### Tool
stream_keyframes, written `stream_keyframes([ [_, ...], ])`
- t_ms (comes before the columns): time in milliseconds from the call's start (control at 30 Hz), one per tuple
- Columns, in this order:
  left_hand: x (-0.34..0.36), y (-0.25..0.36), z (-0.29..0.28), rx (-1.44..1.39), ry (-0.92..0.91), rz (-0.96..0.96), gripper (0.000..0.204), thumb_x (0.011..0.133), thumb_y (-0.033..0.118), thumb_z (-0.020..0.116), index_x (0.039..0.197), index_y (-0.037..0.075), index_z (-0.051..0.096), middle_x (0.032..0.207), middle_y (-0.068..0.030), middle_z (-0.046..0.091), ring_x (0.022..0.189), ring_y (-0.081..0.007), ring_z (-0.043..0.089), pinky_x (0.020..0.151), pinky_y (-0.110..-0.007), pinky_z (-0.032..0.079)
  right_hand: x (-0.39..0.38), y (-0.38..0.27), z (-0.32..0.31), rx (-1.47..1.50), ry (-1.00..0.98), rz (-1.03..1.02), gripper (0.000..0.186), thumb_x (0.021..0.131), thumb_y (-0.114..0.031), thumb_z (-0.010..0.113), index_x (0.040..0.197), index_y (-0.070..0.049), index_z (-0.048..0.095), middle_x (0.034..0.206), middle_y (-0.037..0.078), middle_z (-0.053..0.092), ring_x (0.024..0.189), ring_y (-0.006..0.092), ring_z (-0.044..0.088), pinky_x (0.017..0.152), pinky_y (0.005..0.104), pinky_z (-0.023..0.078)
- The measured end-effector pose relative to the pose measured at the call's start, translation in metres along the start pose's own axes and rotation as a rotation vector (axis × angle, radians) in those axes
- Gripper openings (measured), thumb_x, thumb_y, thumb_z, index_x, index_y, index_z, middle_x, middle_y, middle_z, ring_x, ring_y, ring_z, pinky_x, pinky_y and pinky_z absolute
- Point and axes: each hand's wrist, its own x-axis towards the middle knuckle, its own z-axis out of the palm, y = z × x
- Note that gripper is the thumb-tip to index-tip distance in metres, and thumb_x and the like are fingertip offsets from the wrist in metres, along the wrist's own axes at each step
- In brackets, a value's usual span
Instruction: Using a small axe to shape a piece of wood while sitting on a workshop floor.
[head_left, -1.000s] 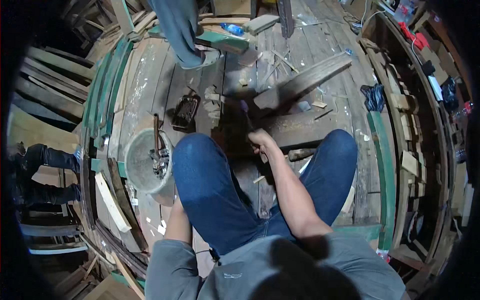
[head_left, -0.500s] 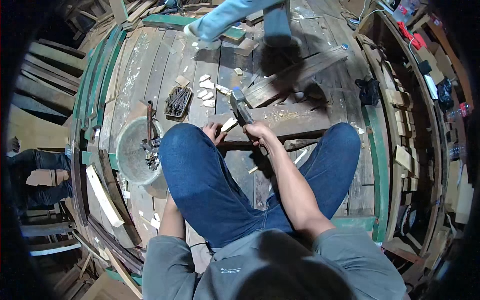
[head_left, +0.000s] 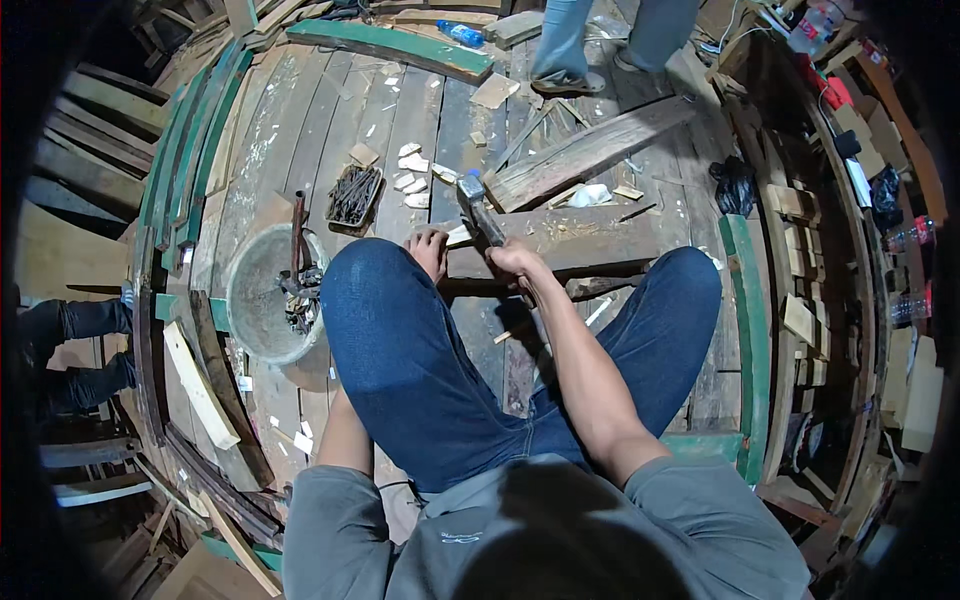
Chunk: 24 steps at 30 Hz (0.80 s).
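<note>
My right hand [head_left: 513, 260] is wrapped round a hammer-like tool with a heavy grey metal head [head_left: 482, 214], close up by the head. The tool slants up and left over a low wooden plank [head_left: 590, 235] in front of my knees. At the plank's left end, my left hand [head_left: 428, 252] has its fingers bent round a small pale wood piece [head_left: 458, 236], which lies right beside the tool head. Just beyond are several pale carved wood pieces [head_left: 411, 180] on the floorboards. My left knee hides part of the left forearm.
A tray of dark nails [head_left: 355, 196] sits left of the carved pieces. A round grey basin [head_left: 262, 325] with metal tools stands beside my left knee. Beyond the plank lies a thick beam [head_left: 590, 155]. Another person's legs [head_left: 563, 50] are at the far side.
The other person's legs have stepped to the right, uncovering a blue bottle and a green beam. My left hand has turned flatter over the wood piece, which has dropped lower. The tool has barely moved.
</note>
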Motion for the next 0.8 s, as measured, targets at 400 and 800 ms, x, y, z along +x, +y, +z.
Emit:
stream_keyframes([
  [400, 0.054, -0.020, -0.071, -0.414, 0.126, -0.062, 0.038, 0.079, 0.017, 0.068, 0.112, 0.005, 0.054, 0.097, -0.0173, 0.062, 0.087, -0.0329, 0.060, 0.076, -0.039, 0.048, -0.031, -0.012, -0.007, -0.205, 0.177, -0.149, 0.036, 0.071, -0.027, 0.060, 0.078, 0.008, 0.061, 0.065, 0.019, 0.061, 0.062, 0.0270, 0.064, 0.060, 0.0393, 0.050],
  [800, 0.210, -0.070, -0.351, -0.122, -0.262, -0.519, 0.055, 0.086, 0.050, 0.057, 0.112, 0.002, 0.058, 0.093, -0.0043, 0.062, 0.065, -0.0081, 0.049, 0.055, -0.022, 0.042, -0.067, -0.094, 0.022, 0.337, 0.680, -0.863, 0.023, 0.076, -0.014, 0.065, 0.062, 0.001, 0.055, 0.048, 0.008, 0.049, 0.042, 0.0198, 0.049, 0.046, 0.0370, 0.039],
])
